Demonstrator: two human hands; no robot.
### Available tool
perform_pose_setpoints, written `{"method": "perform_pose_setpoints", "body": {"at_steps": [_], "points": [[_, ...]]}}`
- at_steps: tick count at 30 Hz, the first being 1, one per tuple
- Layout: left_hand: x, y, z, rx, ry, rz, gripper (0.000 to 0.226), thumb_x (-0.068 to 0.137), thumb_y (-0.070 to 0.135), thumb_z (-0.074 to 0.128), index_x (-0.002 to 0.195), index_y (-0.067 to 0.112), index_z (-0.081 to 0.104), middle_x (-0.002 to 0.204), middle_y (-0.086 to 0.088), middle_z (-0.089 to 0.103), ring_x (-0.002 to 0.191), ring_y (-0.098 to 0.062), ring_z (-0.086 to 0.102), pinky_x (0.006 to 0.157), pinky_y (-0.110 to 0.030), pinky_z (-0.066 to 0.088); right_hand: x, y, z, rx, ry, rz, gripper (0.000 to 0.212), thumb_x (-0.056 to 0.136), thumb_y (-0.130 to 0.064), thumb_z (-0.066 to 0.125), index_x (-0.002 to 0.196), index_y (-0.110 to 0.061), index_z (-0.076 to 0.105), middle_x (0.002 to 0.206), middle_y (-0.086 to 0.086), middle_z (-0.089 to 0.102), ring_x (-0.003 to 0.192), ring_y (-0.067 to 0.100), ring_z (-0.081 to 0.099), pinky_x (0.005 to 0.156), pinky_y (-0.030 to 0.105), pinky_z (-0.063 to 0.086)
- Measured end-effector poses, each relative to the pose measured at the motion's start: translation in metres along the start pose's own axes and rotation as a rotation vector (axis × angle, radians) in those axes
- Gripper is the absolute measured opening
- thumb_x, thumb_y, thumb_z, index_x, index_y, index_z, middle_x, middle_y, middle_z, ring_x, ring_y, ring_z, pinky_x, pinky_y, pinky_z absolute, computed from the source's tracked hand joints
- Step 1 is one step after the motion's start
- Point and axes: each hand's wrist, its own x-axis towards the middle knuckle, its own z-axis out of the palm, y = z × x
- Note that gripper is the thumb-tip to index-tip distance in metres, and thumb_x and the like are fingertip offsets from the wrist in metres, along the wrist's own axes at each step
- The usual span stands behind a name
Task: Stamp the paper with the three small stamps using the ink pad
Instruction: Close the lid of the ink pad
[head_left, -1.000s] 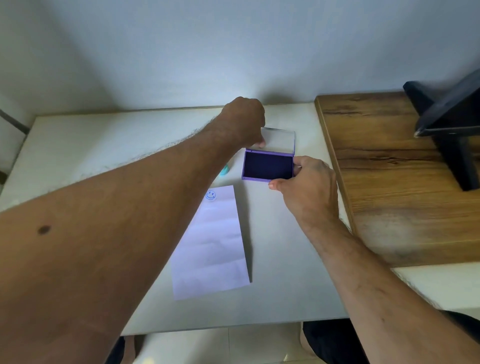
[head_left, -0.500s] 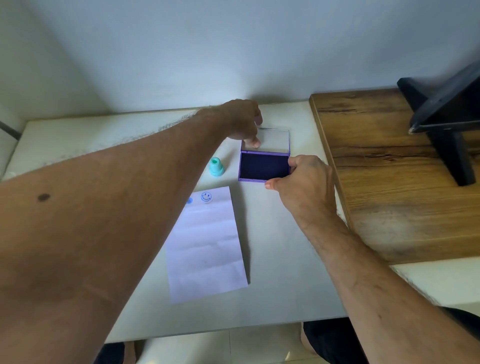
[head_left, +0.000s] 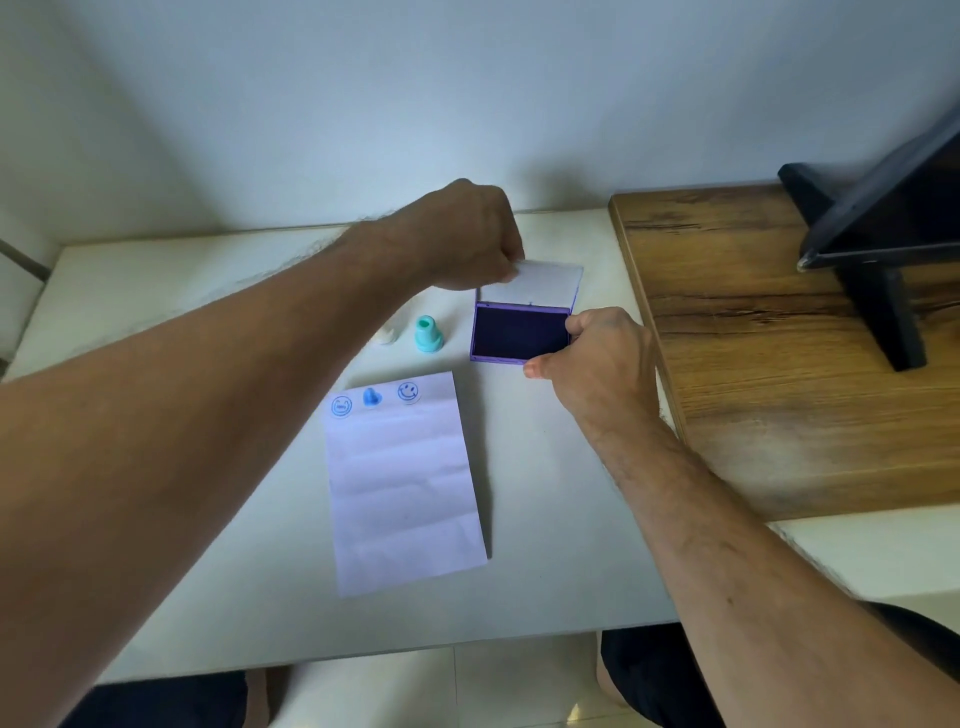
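1. Swinging out to the left since the earlier frames, the left forearm is now uncovering three blue prints along the top edge of the paper (head_left: 400, 478) and a white stamp (head_left: 387, 335); only one print was showing a second ago.
2. The left hand (head_left: 467, 234) is pinching the near-left corner of the clear lid (head_left: 545, 280), thumb and fingers clamped together on it.
3. The right hand (head_left: 597, 364) is gripping the right side of the pad (head_left: 519, 332), thumb on its near edge and fingers on its right edge, steadying it on the surface (head_left: 156, 291).
4. The lid is lying flat, folded back at 12 o'clock from the pad, hinged along the pad's far long edge; that edge is running from 9 to 3 o'clock.
5. Judging from the three prints, the stamping is looking finished, and closing the pad is likely the step in hand. The lid would be swinging over the hinge toward 6 o'clock, so the left hand, already on it, is the nearer one for the job.
6. The teal stamp (head_left: 428, 335) is standing upright just at 9 o'clock of the pad, with the white stamp beside it further left; the third stamp is not showing.
7. The paper is lying at 7 o'clock from the pad, its long axis running roughly 12 to 6 o'clock.
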Motion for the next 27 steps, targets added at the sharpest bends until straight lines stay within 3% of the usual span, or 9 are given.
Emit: {"method": "perform_pose_setpoints", "body": {"at_steps": [5, 10, 14, 17, 19, 23, 27], "points": [[-0.029, 0.010, 0.004, 0.051, -0.081, 0.032, 0.026, 0.076, 0.022, 0.071, 0.100, 0.024, 0.077, 0.093, 0.001, 0.075, 0.095, -0.022, 0.065, 0.079, -0.036, 0.056, 0.003, -0.003, -0.008, -0.021, -0.030, 0.071, 0.062, 0.062, -0.018, 0.090, 0.117, -0.007, 0.064, 0.106, 0.009, 0.070, 0.093, 0.029, 0.069, 0.077, 0.035, 0.059], [-0.042, 0.009, 0.022, 0.050, -0.031, 0.032, 0.030, 0.076, 0.017, 0.062, 0.101, 0.030, 0.075, 0.095, 0.003, 0.072, 0.094, -0.023, 0.061, 0.077, -0.037, 0.057, 0.012, -0.013, -0.024, -0.061, -0.102, 0.181, 0.068, 0.051, -0.030, 0.094, 0.109, -0.008, 0.066, 0.097, 0.009, 0.070, 0.080, 0.026, 0.071, 0.070, 0.039, 0.061], [-0.045, 0.009, 0.032, 0.088, -0.027, 0.013, 0.031, 0.076, 0.018, 0.070, 0.102, 0.033, 0.072, 0.088, 0.007, 0.057, 0.083, -0.022, 0.057, 0.060, -0.026, 0.045, 0.011, -0.015, -0.028, -0.139, -0.154, 0.025, 0.088, 0.059, -0.031, 0.091, 0.136, -0.016, 0.052, 0.126, 0.008, 0.062, 0.106, 0.024, 0.063, 0.083, 0.035, 0.057], [-0.042, 0.006, 0.040, 0.128, -0.047, 0.062, 0.030, 0.071, 0.021, 0.077, 0.099, 0.030, 0.071, 0.089, 0.005, 0.061, 0.088, -0.025, 0.061, 0.068, -0.033, 0.052, 0.006, -0.014, -0.027, -0.215, -0.206, -0.105, 0.094, 0.060, -0.032, 0.091, 0.142, -0.018, 0.045, 0.134, 0.009, 0.055, 0.120, 0.026, 0.053, 0.095, 0.035, 0.048], [-0.042, 0.003, 0.043, 0.148, -0.041, 0.110, 0.039, 0.070, 0.027, 0.081, 0.107, 0.031, 0.068, 0.104, 0.004, 0.061, 0.101, -0.023, 0.058, 0.079, -0.035, 0.051, 0.004, -0.013, -0.026, -0.295, -0.215, -0.151, 0.089, 0.061, -0.033, 0.090, 0.139, -0.020, 0.049, 0.132, 0.011, 0.053, 0.119, 0.027, 0.052, 0.095, 0.032, 0.044], [-0.043, 0.001, 0.047, 0.205, 0.006, 0.169, 0.064, 0.075, 0.035, 0.080, 0.132, 0.023, 0.054, 0.130, 0.002, 0.053, 0.116, -0.022, 0.053, 0.085, -0.032, 0.046, 0.002, -0.011, -0.024, -0.355, -0.181, -0.198, 0.080, 0.063, -0.031, 0.089, 0.135, -0.022, 0.054, 0.124, 0.009, 0.055, 0.114, 0.026, 0.054, 0.089, 0.030, 0.044], [-0.043, 0.005, 0.050, 0.216, -0.012, 0.129, 0.048, 0.078, 0.038, 0.072, 0.122, 0.021, 0.060, 0.114, -0.001, 0.062, 0.100, -0.025, 0.061, 0.079, -0.035, 0.049, 0.001, -0.008, -0.021, -0.384, -0.116, -0.278, 0.052, 0.070, -0.023, 0.080, 0.119, -0.017, 0.065, 0.109, 0.011, 0.060, 0.106, 0.029, 0.057, 0.082, 0.030, 0.045]]}}
